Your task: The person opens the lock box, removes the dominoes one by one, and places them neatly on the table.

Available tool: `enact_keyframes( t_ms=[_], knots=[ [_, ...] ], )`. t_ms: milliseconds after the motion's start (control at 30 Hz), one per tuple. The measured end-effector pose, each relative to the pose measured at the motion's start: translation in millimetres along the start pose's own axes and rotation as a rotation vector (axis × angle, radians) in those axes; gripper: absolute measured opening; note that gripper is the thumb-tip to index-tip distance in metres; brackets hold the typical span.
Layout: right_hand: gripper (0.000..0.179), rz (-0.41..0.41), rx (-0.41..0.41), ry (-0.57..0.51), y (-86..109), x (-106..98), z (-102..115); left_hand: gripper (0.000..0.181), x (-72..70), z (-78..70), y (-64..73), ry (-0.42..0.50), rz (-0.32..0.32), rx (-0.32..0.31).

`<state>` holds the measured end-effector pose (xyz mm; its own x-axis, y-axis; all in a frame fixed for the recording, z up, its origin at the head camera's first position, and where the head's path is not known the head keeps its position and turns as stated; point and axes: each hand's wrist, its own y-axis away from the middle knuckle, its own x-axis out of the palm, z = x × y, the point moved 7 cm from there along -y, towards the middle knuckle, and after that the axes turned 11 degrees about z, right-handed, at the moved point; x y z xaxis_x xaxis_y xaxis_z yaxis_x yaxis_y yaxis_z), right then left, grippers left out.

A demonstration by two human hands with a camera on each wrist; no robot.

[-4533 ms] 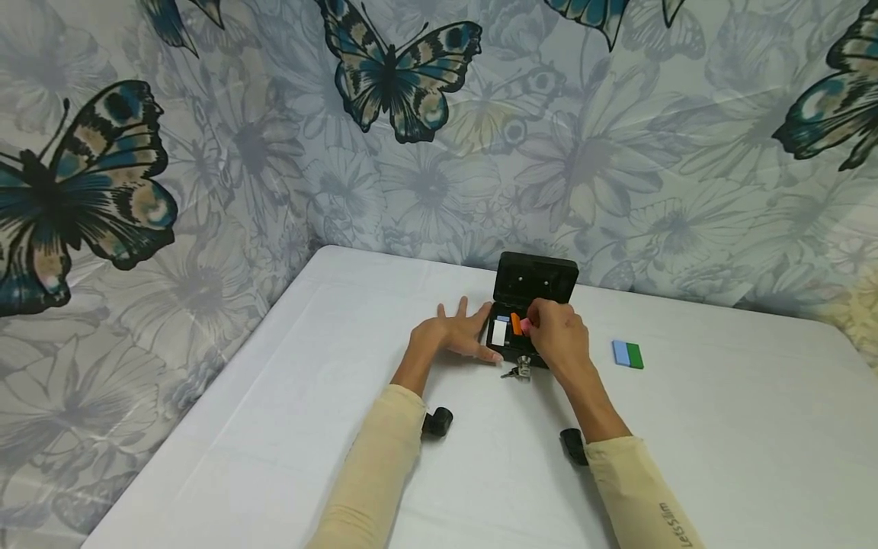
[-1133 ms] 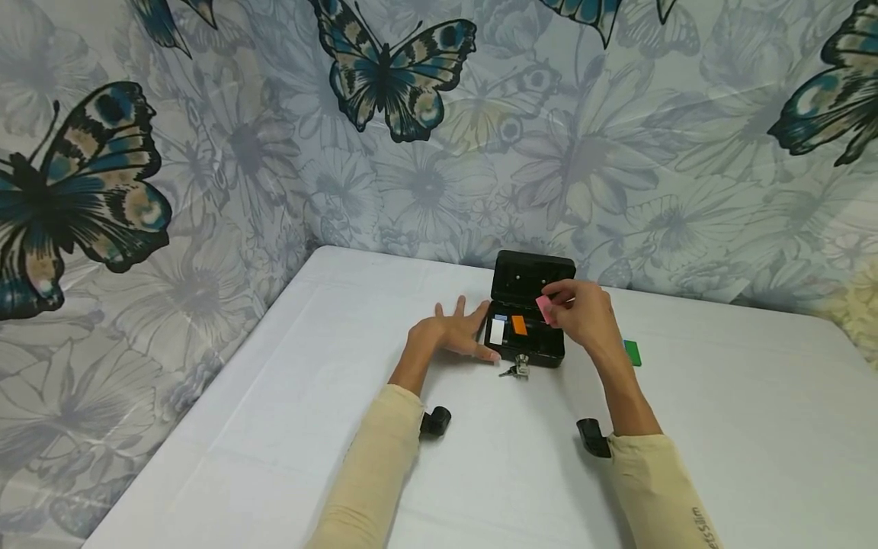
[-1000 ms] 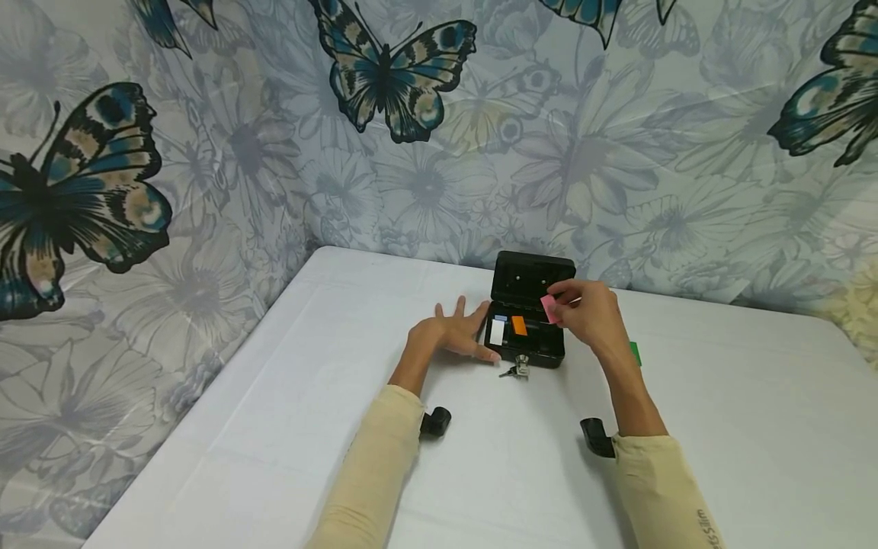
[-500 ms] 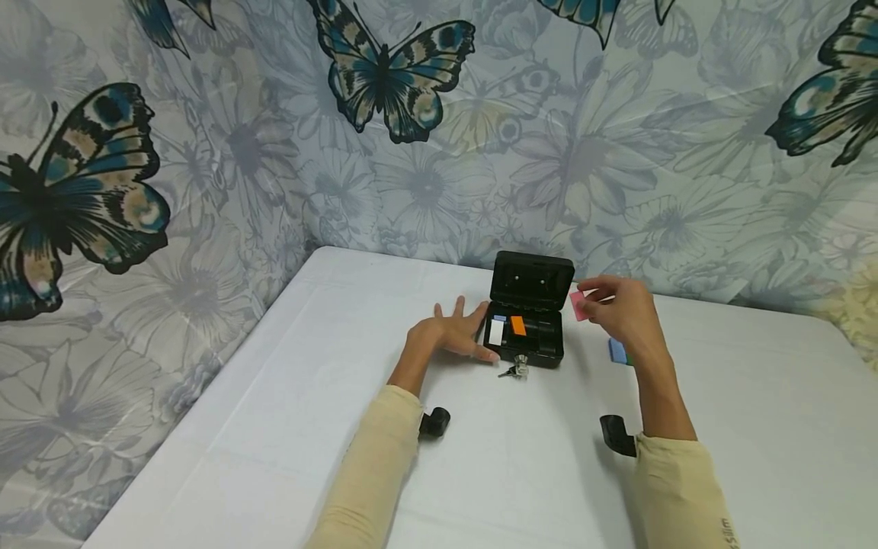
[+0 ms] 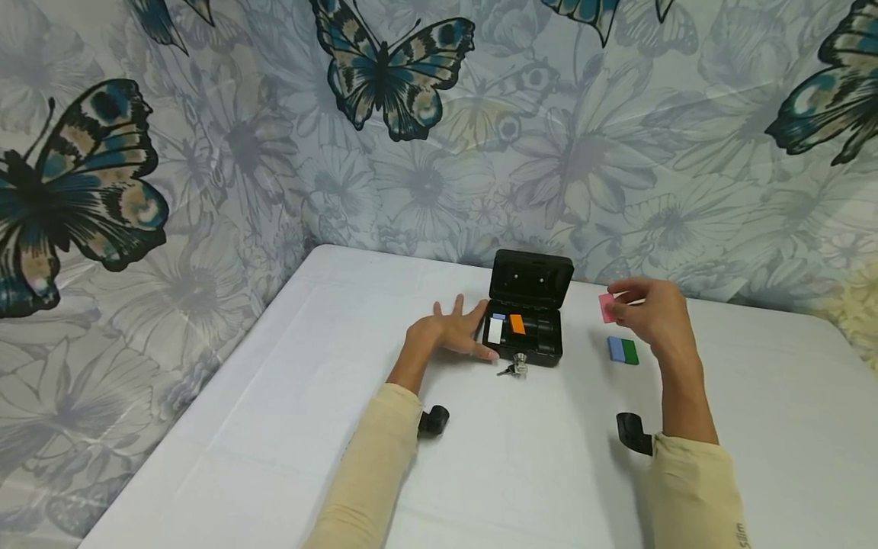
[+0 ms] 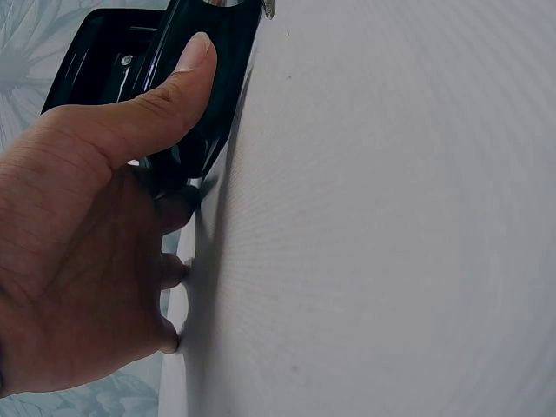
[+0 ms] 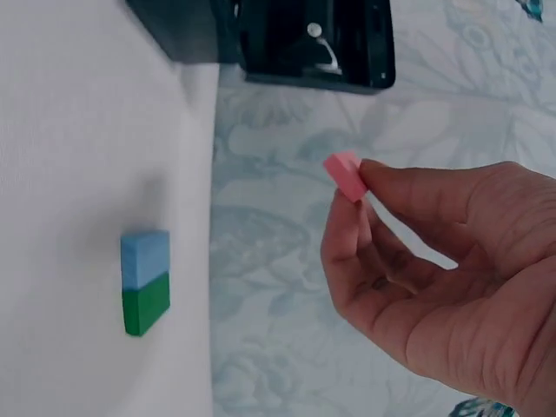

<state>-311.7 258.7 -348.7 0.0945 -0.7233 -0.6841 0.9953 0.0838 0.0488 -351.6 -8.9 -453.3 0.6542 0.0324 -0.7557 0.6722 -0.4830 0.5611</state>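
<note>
A small pink block (image 5: 607,308) is pinched between the thumb and fingertips of my right hand (image 5: 655,314), raised above the table to the right of the black box (image 5: 549,360). Below it, a blue block (image 5: 616,349) and a green block (image 5: 629,351) lie side by side on the cloth. The box's lid (image 5: 531,279) is raised; inside are an orange block (image 5: 517,324) and a white block (image 5: 495,331). My left hand (image 5: 449,333) rests with spread fingers at the box's left side. In the left wrist view its thumb (image 6: 165,104) lies against the box.
A lock with keys (image 5: 519,366) sits at the front of the box. White cloth covers the table (image 5: 274,427). Behind the table's far edge hangs a butterfly-print curtain (image 5: 439,183). Black wrist cameras (image 5: 632,433) stick out from the sleeves.
My right hand has lifted the pink block out of the box and carried it rightward, above the blue and green blocks. The left hand has stayed beside the box.
</note>
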Motion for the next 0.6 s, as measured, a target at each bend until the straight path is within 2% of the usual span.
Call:
enact_keyframes(
  t_ms=[167,367,600],
  knots=[
    [0.033,0.001,0.047,0.082,2.7,-7,-11,0.107,0.5,0.9,0.0,0.000,-0.001,0.000],
    [0.034,0.058,0.100,0.132,5.4,-12,-32,0.106,-1.1,-0.1,2.2,0.006,0.005,0.004],
    [0.040,0.117,0.244,0.133,8.6,-15,-63,0.106,-2.2,-0.1,1.2,-0.003,0.004,-0.001]
  ],
)
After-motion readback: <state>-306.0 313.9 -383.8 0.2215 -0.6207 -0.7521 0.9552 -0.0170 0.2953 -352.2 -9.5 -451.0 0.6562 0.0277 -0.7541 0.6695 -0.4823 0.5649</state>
